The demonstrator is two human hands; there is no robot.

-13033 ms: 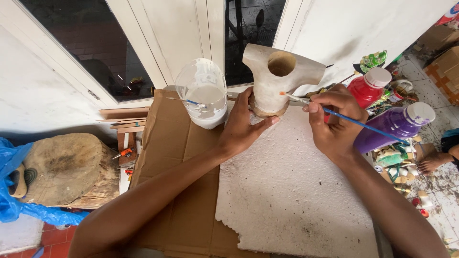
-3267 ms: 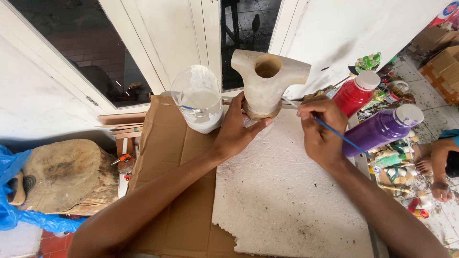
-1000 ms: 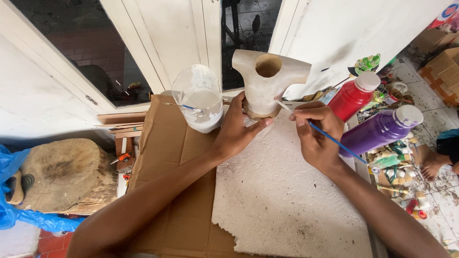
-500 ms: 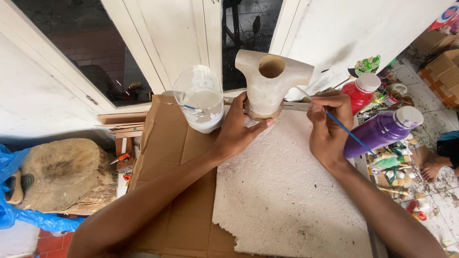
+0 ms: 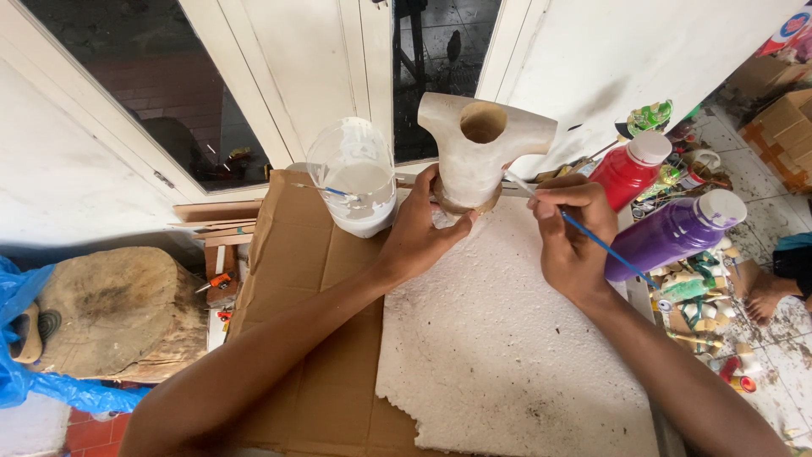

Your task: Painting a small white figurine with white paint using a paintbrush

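Observation:
A pale wooden carving (image 5: 478, 148) shaped like a torso with a round neck hole stands upright on a white foam sheet (image 5: 499, 338). My left hand (image 5: 423, 228) grips its base from the left. My right hand (image 5: 571, 233) holds a thin blue paintbrush (image 5: 605, 247), and the brush tip touches the carving's right side under the shoulder. A cut clear plastic bottle (image 5: 355, 178) holding white paint stands just left of the carving, with another brush resting in it.
Brown cardboard (image 5: 317, 338) lies under the foam sheet. A red paint bottle (image 5: 630, 169) and a purple one (image 5: 677, 233) stand at the right. A wood stump (image 5: 118, 309) and blue plastic (image 5: 17, 338) are at left. Another person's foot (image 5: 765, 296) shows far right.
My right hand has shifted slightly, working the brush along the carving's right side. My left hand keeps its grip on the base.

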